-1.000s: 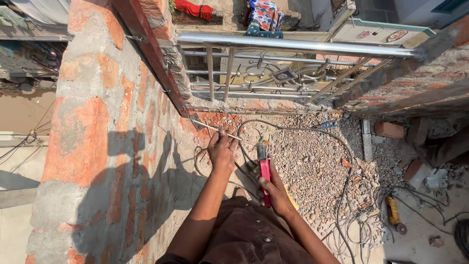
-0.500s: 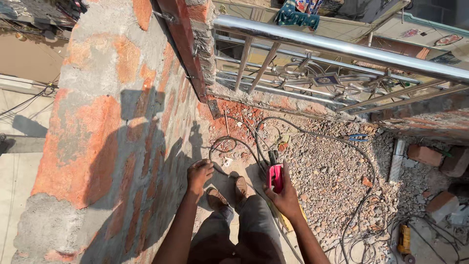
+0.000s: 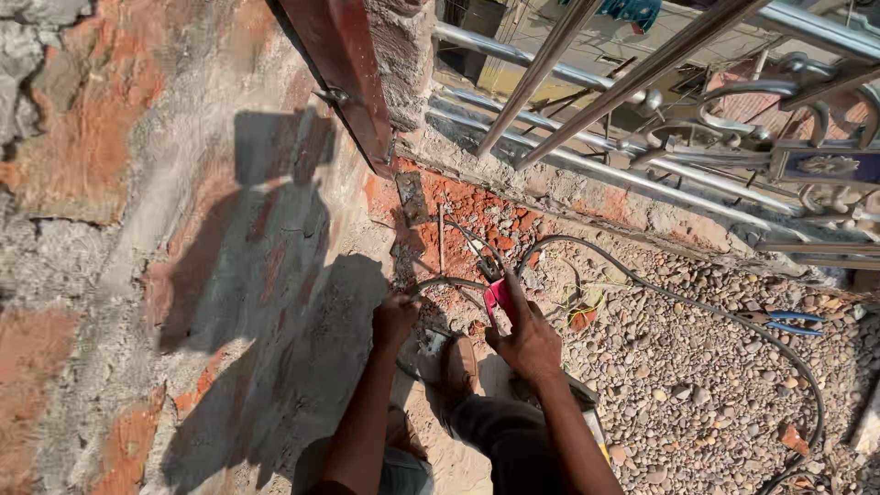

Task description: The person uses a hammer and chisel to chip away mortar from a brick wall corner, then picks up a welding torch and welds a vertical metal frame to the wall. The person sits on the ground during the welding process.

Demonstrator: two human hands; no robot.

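Note:
My right hand (image 3: 530, 341) is closed around a tool with a pink-red handle (image 3: 497, 295), whose dark tip points at the red bricks at the foot of the railing. My left hand (image 3: 394, 321) is a fist beside the rough brick wall (image 3: 183, 275), and appears to grip the end of a thin grey cable (image 3: 440, 283) that curves over to the tool. A black cable (image 3: 642, 280) loops from the tool across the gravel. My brown shoe (image 3: 456, 367) stands between the two hands.
A steel railing (image 3: 660, 110) with scrollwork runs along the top right on a low brick ledge. A red metal frame (image 3: 339, 73) edges the wall. Blue-handled pliers (image 3: 790, 321) lie on the gravel (image 3: 697, 385) at right.
The view has closed in on the wall's foot. Both hands have come down nearer the ground, the left hand dropping from a raised position to beside the shoe.

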